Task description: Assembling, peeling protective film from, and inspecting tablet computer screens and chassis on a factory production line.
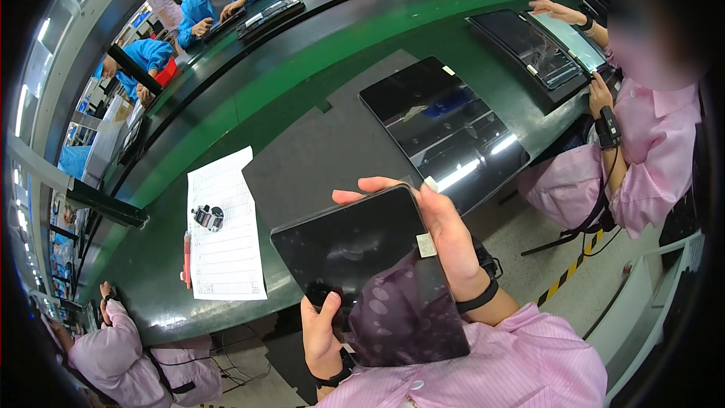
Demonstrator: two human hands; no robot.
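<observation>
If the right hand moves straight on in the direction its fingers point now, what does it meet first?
The right hand grips the edge of the dark tablet, fingers pointing up and left across its top edge. Going straight on, it would probably first reach the grey mat on the green bench; depth is unclear.

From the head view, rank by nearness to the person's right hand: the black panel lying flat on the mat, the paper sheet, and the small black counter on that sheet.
Measured from the right hand:
1. Black panel, lying on the mat just beyond the hand.
2. Paper sheet, off to the left on the green bench.
3. Small black counter, farther left, on the sheet.
</observation>
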